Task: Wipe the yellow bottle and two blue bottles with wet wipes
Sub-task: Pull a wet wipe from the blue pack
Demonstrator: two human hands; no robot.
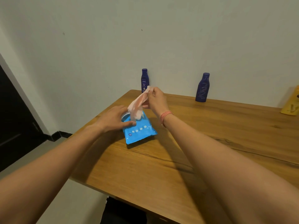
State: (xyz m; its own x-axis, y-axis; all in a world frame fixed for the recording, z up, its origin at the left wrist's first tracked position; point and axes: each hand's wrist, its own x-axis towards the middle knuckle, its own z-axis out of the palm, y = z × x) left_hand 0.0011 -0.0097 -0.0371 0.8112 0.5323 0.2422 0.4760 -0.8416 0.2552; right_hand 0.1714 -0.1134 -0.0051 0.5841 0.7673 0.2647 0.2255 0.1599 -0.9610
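- While a wipe is drawn out, table (pixel 210 143) carrying wipes pack (pixel 140 131) near its left edge.
- Beyond the pack: two blue bottles (pixel 144 80) (pixel 202 88); far right of it, yellow bottle (pixel 291 102), all unwiped, judging by placement.
- Left hand (pixel 113 118) spread flat on the pack, pinning it.
- Right hand (pixel 156 99) above the pack, pinched closed on wet wipe (pixel 137 105).

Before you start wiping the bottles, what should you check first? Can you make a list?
1. Wipe pinched in the right hand: ok.
2. Wipe fully out of the pack: not ok, its lower end is still at the opening.
3. Left hand pressing the pack down: ok.
4. Both blue bottles upright, the left one and the right one: ok.
5. Yellow bottle in view: partly, cut off at the edge.
6. Wipe wet enough: cannot tell.
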